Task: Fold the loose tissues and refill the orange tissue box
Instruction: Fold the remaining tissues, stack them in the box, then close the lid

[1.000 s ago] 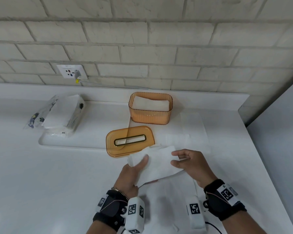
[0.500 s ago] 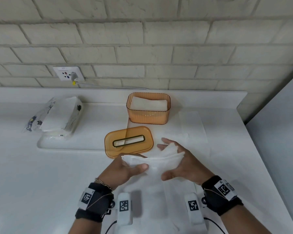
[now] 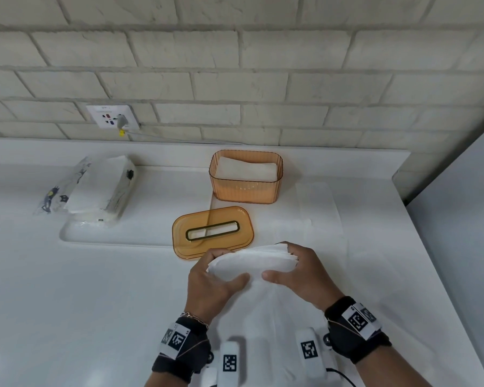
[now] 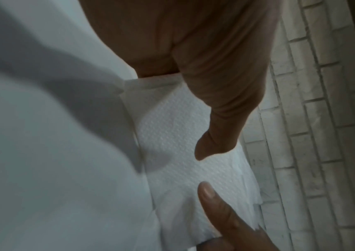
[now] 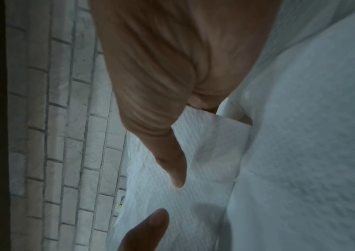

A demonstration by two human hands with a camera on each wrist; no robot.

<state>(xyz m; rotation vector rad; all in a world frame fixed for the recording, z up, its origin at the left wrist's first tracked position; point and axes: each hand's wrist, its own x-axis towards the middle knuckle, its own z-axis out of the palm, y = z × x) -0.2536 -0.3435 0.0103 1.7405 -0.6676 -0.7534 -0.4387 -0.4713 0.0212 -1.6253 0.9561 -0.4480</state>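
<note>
- At the left of the frame, an opened pack of tissues lies on the white counter, well apart from the hands.
- Low in the centre, the left hand pinches the left end of a folded tissue, thumb on the near side and fingers curled behind.
- The orange lid lies flat just above the hands.
- The orange tissue box stands open above the lid, near the wall, with white tissues inside.
- The right hand pinches the right end of the same tissue, thumb in front.
- More loose tissues lie flat at the right of the box.
</note>
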